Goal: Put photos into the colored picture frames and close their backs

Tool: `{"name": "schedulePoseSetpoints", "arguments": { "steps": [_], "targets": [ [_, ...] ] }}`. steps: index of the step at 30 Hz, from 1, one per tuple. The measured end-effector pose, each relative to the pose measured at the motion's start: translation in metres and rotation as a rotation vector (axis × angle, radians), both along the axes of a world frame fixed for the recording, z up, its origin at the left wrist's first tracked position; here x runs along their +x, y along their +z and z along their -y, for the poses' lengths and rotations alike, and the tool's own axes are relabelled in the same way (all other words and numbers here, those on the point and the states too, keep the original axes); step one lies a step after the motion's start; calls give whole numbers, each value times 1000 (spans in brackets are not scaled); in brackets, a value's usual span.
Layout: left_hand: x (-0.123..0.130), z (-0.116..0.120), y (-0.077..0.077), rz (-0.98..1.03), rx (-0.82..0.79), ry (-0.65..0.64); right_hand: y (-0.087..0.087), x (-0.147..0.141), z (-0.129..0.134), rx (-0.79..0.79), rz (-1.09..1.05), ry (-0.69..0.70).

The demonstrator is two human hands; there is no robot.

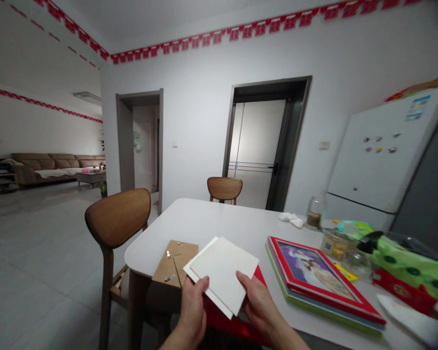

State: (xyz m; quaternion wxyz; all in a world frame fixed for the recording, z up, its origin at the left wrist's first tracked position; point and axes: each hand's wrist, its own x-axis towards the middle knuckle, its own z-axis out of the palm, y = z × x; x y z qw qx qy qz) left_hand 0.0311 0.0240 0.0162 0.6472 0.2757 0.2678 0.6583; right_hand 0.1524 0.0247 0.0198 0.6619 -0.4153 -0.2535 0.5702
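Left hand and right hand pinching two stacked white card sheets by opposite edges, fingers closed on them, held over the near edge of the desk. Kraft cardboard frame backing with metal clips just behind. Stack of red picture frames to the right.
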Motion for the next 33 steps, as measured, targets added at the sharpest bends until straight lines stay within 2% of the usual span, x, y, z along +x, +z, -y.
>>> {"name": "schedulePoseSetpoints", "arguments": {
  "steps": [3, 6, 9, 12, 17, 19, 22, 25, 33],
  "targets": [
    [-9, -5, -5, -102, -41, -26, -2, 17, 5, -73, 50, 101],
    [-10, -10, -15, -300, -13, -146, -1, 28, 7, -122, 133, 108],
    [-4, -10, -22, -512, 84, -166, 1, 35, 7, -143, 244, 93],
    [-1, -7, -20, -735, 220, -162, 3, 45, 4, -155, 386, 63],
    [-5, 3, -12, -1210, 351, -87, 3, 67, -7, -161, 614, 34],
    [-7, 6, -12, -1350, 422, -116, 2, 71, -13, -159, 674, 39],
    [-9, 7, -17, -1456, 500, -200, 0, 69, -20, -127, 748, 71],
    [-11, 6, -22, -1496, 534, -261, -2, 62, -23, -100, 940, 79],
    [-15, 3, -28, -1547, 635, -260, 1, 63, -27, -140, 1407, 22]
  ]
}}
